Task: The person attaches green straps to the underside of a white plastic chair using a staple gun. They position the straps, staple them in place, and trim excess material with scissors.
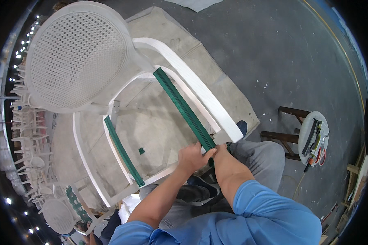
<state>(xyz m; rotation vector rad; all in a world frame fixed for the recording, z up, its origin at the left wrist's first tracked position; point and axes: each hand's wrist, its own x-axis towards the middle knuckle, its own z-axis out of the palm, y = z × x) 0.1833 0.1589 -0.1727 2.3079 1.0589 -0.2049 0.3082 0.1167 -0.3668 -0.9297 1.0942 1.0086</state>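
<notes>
My left hand (pixel 192 156) was closed on the near end of the right-hand green band (pixel 184 108), its thumb pointing right, presumably to keep the band flat against the seat frame. My right hand (pixel 220 150) met it there; its fingers were hidden, so I could not tell how tightly they gripped. My forearms converged from the near side, the left slanting right, the right slanting left. From my grip the band ran far and left along the right side of the white chair (pixel 202 92), whose open seat faced me, probably for easy reach. Another green band (pixel 123 152) lay along the left side. To the right, red-handled scissors (pixel 322 156) lay on a stool (pixel 304 141), likely for handiness.
</notes>
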